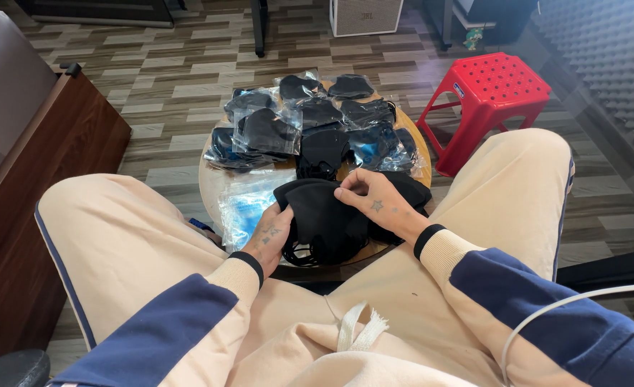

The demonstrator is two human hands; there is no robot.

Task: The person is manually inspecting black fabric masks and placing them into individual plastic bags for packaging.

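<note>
- Head view: my left hand (270,233) pinches the black face mask (324,215) at its left edge; my right hand (374,201) has a closed grip on its top edge, at the near edge of the round bench (213,183).
- I judge both pinches should stay light on the cloth so the ear loops hang free.
- Mask's lower part and the bagged masks (267,132) overlap; count unclear.

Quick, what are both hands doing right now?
Left hand: closed on the left edge of the black mask.
Right hand: pinching the top edge of the same mask.
</note>
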